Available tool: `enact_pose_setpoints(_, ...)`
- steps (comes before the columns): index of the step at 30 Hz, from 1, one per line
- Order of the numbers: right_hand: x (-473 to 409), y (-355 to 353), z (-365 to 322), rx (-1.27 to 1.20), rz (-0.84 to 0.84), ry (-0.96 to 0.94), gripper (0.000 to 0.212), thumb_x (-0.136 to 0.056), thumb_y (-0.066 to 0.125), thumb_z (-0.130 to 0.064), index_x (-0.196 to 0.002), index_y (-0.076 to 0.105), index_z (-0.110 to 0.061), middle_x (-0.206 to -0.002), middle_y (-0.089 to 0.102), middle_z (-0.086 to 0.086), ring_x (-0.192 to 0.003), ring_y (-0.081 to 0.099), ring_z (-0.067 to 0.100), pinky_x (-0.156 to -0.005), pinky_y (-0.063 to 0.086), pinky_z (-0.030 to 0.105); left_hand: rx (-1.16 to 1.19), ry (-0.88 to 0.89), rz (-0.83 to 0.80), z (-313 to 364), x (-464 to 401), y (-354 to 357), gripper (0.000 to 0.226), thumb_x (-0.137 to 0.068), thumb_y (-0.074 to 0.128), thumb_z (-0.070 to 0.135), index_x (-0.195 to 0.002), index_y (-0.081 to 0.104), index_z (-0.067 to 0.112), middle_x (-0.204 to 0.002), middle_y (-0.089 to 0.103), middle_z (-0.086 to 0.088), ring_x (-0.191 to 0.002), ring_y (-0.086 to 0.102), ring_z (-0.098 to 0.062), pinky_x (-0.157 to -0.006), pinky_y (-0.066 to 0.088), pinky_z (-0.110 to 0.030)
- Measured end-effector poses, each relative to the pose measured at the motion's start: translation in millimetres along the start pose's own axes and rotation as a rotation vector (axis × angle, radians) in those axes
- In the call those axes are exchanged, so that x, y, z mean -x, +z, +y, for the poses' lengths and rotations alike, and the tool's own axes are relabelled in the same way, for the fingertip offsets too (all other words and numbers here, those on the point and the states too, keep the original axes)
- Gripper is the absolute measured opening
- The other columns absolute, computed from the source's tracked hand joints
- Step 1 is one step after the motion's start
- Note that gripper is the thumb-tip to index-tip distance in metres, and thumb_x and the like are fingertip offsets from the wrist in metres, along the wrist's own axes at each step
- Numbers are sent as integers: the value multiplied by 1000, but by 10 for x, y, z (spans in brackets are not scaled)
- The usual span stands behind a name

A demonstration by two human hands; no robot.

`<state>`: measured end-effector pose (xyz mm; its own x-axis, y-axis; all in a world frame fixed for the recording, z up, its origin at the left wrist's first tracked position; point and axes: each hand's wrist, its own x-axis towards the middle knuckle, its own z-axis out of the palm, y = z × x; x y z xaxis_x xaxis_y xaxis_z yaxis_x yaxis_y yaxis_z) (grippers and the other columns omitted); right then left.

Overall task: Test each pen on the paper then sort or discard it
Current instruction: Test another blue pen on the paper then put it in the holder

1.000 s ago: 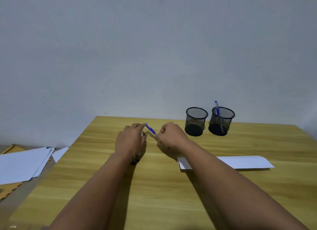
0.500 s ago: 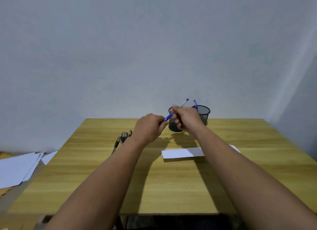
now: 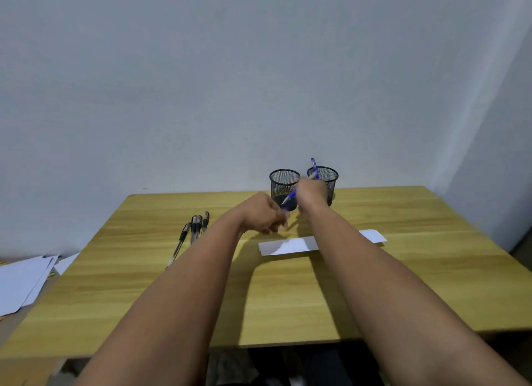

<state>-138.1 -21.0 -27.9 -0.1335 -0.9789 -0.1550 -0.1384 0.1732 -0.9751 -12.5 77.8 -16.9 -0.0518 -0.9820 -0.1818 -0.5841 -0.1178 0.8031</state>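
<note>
Two bare forearms reaching forward over a wooden table [image 3: 288,299], hands raised near its far edge. Right hand [image 3: 312,191] closed around a blue pen [image 3: 290,197], held slanting in front of the two black mesh cups, blue end pointing down and left toward the other hand, pale end poking out past the knuckles on the upper right. Left hand [image 3: 263,214] just below and to the left, fingers curled together into a loose fist; tip of the pen ending right at its knuckles, contact or grip on a cap impossible to tell through the blur. Left mesh cup [image 3: 283,181] partly hidden behind the pen and right hand. Right mesh cup [image 3: 328,178] beside it, almost touching, another blue pen [image 3: 314,166] standing up out of it against the wall. Strip of white paper [image 3: 288,246] flat on the table beneath the right forearm, nearer than the cups, its right end showing again beyond the arm. Cluster of dark pens [image 3: 194,230] lying side by side on the table to the left of the left arm, well apart from the paper. Loose white sheets [image 3: 23,279] on a lower surface off the table's left edge.
</note>
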Motion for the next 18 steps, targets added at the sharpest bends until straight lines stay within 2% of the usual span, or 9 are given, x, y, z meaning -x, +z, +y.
enact_pose_setpoints(1,-89,-77,-23,-12,85,-1,31,-104,49,-28,-113,66,-4,-105,75,11,-93,72,32,-82,61,43,-81,-35,-87,-55,44,15,31,-98,64,28,-84,77,4,-63,63,-2,-62,59,-17,-66,56,-31)
enact_pose_setpoints(2,-129,-195,-69,-33,133,10,26,-103,50,-26,-106,65,-4,-104,73,10,-98,72,33,-90,61,46,-166,-54,-106,-144,77,38,30,-98,64,29,-84,77,7,-64,65,0,-63,61,-15,-65,55,-30)
enact_pose_setpoints(4,-171,-400,-126,-14,166,-26,28,-103,55,-27,-82,58,-9,-87,68,8,-92,68,34,-87,59,42,-310,-45,89,-362,100,41,31,-97,62,34,-75,72,16,-64,65,3,-63,62,-15,-63,50,-29)
enact_pose_setpoints(6,-146,-464,-149,64,135,-155,35,-100,64,-32,-72,59,-12,-73,67,5,-80,65,31,-78,55,40,-422,-71,327,-575,85,0,33,-98,58,39,-74,68,19,-68,64,2,-67,62,-20,-63,46,-31)
enact_pose_setpoints(9,67,-374,10,123,-21,-339,25,-97,70,-35,-86,71,-12,-74,77,2,-65,71,18,-76,61,41,-610,-136,458,-831,102,4,20,-93,51,30,-83,66,20,-79,65,1,-72,62,-21,-65,52,-33)
enact_pose_setpoints(11,185,-349,253,213,-80,-470,27,-101,62,-45,-91,70,-21,-73,77,-3,-67,72,17,-73,62,42,-789,-131,493,-960,109,48,18,-90,49,22,-86,67,21,-91,65,-1,-81,62,-22,-72,55,-37)
enact_pose_setpoints(13,336,-407,491,417,-77,-616,25,-104,58,-47,-94,68,-26,-75,74,-7,-73,70,21,-70,58,40,-945,-127,476,-1077,76,86,25,-93,47,22,-102,71,22,-104,60,-2,-98,59,-26,-79,51,-40)
enact_pose_setpoints(15,433,-445,744,637,-77,-722,14,-104,62,-37,-108,70,-26,-88,73,-6,-85,68,24,-71,52,36,-969,-145,479,-1150,40,111,29,-96,46,26,-114,69,22,-112,58,-4,-108,55,-29,-83,48,-42)
enact_pose_setpoints(18,493,-430,1087,857,-167,-698,31,-102,66,-28,-132,65,-20,-118,72,1,-109,67,27,-83,50,36,-918,-133,510,-1193,41,188,42,-96,45,33,-135,56,20,-128,56,-9,-120,50,-34,-96,45,-47)
